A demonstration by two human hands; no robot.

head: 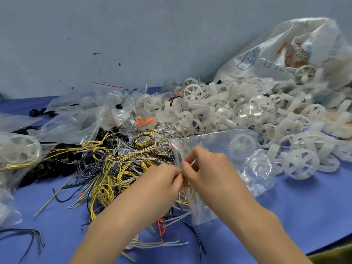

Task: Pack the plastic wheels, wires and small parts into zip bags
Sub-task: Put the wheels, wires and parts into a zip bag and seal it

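**Both hands pinching the mouth of a clear zip bag**

The zip bag was clear and crinkled, with a red strip along its mouth. It lay at the table's centre, between the wires and the wheels, and one white wheel showed through its film. The left hand and right hand met at the mouth edge, fingertips together, each pinching the film, with both forearms reaching in from the near edge. The wires, yellow, black and grey, formed a tangled pile under and left of the hands. The wheels spilled from a white sack at the right rear. Other clear bags and black parts crowded the left of the blue table.
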